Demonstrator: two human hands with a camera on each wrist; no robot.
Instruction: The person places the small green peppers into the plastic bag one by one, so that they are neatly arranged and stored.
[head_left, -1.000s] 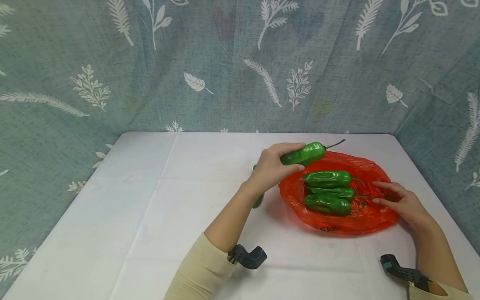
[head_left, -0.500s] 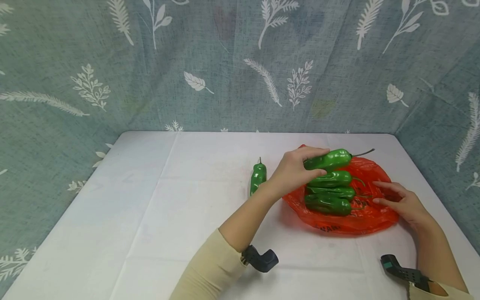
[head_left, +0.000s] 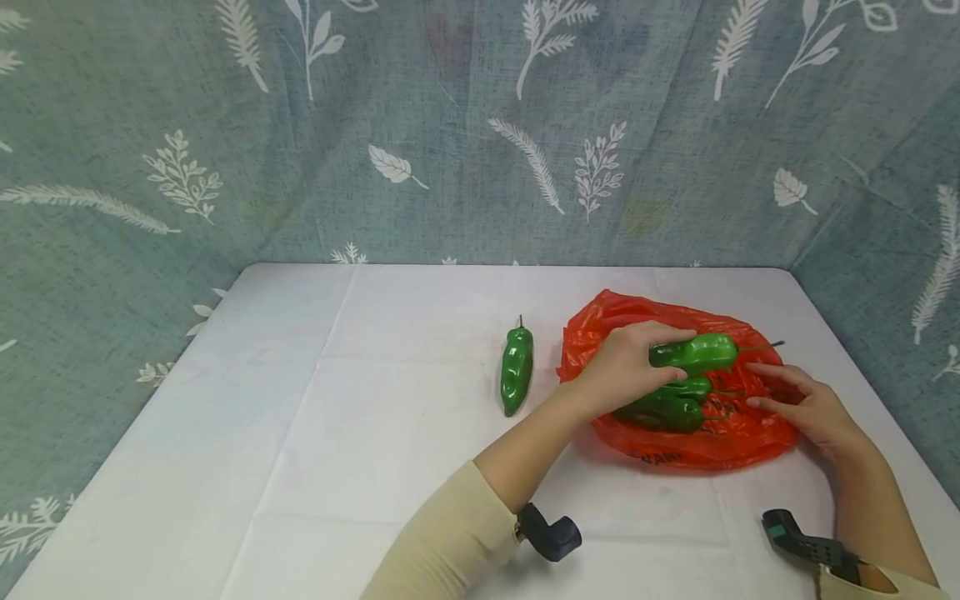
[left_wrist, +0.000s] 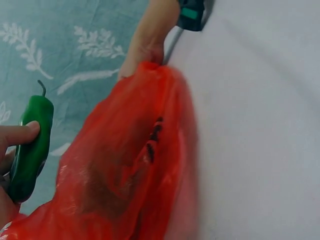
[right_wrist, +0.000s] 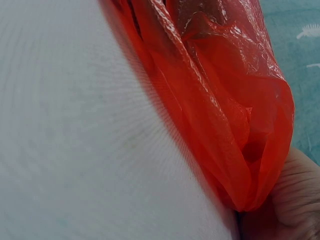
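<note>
In the head view my left hand point(head_left: 633, 364) grips a long green pepper point(head_left: 705, 353) between thumb and fingers, above the opening of a red plastic bag point(head_left: 592, 333). The pepper's dark stem points right; the left wrist view shows this same green pepper point(left_wrist: 37, 135) with the thumb across it. Inside the bag lie several more green peppers point(head_left: 675, 412), partly covered by the held one and the hand. At the bag's right side my right hand point(head_left: 813, 408) rests with its thumb and fingers spread apart against the plastic; the right wrist view mostly shows red bag point(right_wrist: 215, 100).
One green pepper point(head_left: 517, 369) lies alone on the white tabletop point(head_left: 360, 417), left of the bag, its stem toward the back. A grey-green cloth point(head_left: 450, 167) with white leaf prints hangs behind and beside the table.
My left hand has carried the pepper right and toward me, from the bag's back left to over its middle. The lone pepper has come into full view. The right hand has stayed put.
</note>
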